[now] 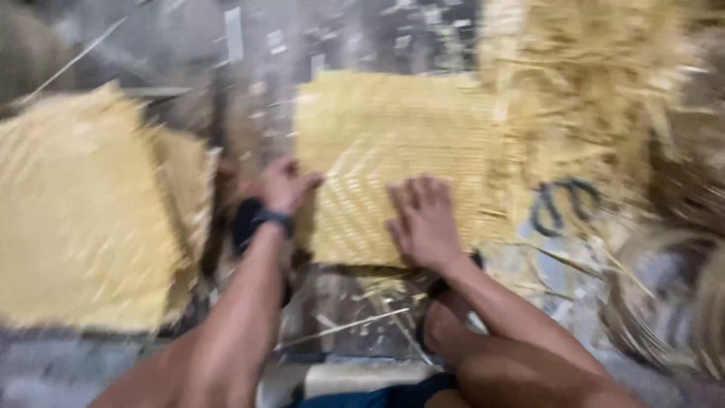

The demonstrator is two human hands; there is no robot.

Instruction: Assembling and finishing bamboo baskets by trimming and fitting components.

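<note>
A pale yellow woven mat (393, 143) of split cane lies flat on the floor in front of me. My left hand (285, 186) grips its left edge with the fingers curled over it; a dark band sits on that wrist. My right hand (425, 219) rests palm down on the mat's near part, fingers spread. The whole head view is blurred by motion.
A second woven mat (83, 219) lies to the left. Loose cane strips (581, 91) are piled at the right, with a pair of dark scissors (563, 204) on the floor below them. A coiled bundle (672, 302) sits at the far right. My bent knee (483, 363) is below.
</note>
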